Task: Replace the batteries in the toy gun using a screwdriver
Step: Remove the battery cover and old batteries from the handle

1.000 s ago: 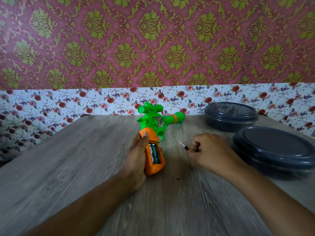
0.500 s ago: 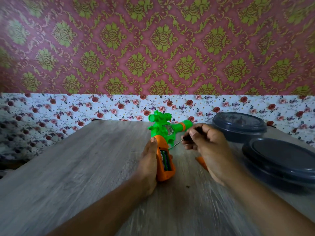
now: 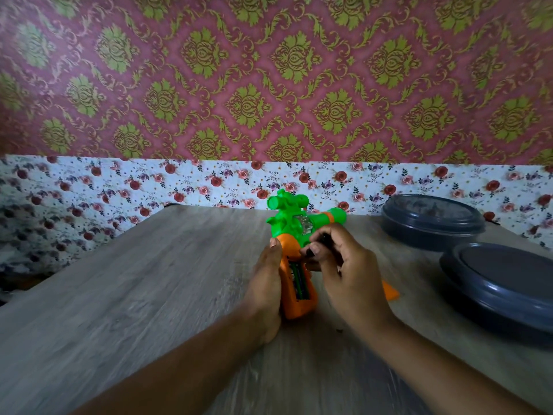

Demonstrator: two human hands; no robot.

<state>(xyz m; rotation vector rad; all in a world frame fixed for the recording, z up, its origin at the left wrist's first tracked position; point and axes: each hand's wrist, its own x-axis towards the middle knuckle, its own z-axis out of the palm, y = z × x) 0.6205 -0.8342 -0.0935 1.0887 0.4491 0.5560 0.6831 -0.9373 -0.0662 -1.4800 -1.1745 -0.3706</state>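
Currently we have the toy gun [image 3: 299, 235] lying mid-table, left hand [image 3: 264, 283] wrapped around the left side of its orange grip, battery bay open with batteries [image 3: 299, 281] seated inside. Right hand [image 3: 344, 265] is closed on the dark screwdriver [image 3: 324, 241], tip hidden at the bay's far end; the orange cover [image 3: 390, 292] lies on the table just right of that hand. We judge this as prying out the old cells; next needs a careful lever under 1 battery end while the left hand braces.

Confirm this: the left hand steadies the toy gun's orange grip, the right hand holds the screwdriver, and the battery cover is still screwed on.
Not the cover. In the head view the compartment is open, batteries showing; left hand, toy gun, right hand and screwdriver are as you say.
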